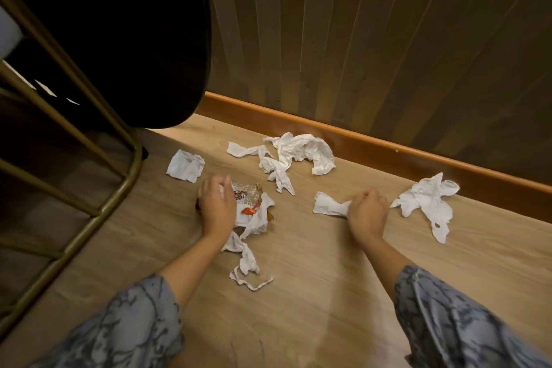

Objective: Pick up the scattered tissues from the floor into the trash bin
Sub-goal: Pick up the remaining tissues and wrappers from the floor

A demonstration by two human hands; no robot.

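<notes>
Several crumpled white tissues lie on the wooden floor. My right hand (366, 212) grips one tissue (328, 205) that sticks out to its left. My left hand (216, 203) has curled fingers around a wad of tissue beside a clear printed wrapper (246, 196) and an orange scrap (250, 211). More tissue (254, 222) lies by my left wrist, and a torn strip (248, 266) trails toward me. A large twisted tissue pile (295, 152) sits near the wall, a folded tissue (185, 165) at left, another tissue (427, 200) at right. No trash bin is visible.
A black rounded chair seat (134, 39) on a gold metal frame (89, 203) stands at left. An orange-brown baseboard (388, 143) runs under a wood-panelled wall (388, 39). Bare floor lies between my arms and toward me.
</notes>
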